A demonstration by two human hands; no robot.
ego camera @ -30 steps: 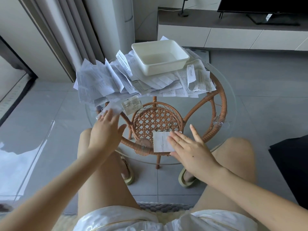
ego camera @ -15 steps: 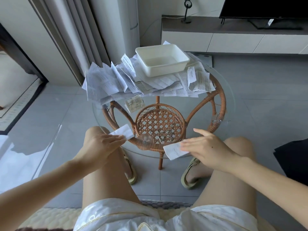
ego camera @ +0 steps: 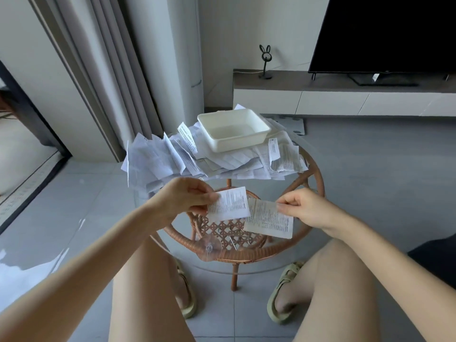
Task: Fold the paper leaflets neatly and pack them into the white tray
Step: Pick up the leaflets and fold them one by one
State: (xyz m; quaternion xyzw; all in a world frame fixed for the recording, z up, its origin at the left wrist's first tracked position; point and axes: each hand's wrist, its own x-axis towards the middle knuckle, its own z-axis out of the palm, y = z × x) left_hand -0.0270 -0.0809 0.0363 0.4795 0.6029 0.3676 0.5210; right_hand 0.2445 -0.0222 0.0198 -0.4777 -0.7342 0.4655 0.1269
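While the white tray sits empty on the leaflet pile at the glass table's far edge, now lifted clear of the near edge: left hand pinching one folded leaflet, right hand pinching another, both probably ready for packing.

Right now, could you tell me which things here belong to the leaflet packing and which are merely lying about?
Job: white tray; loose leaflet pile; folded leaflet in left hand; leaflet in right hand.
Lying about: television; rabbit stand; sandals.
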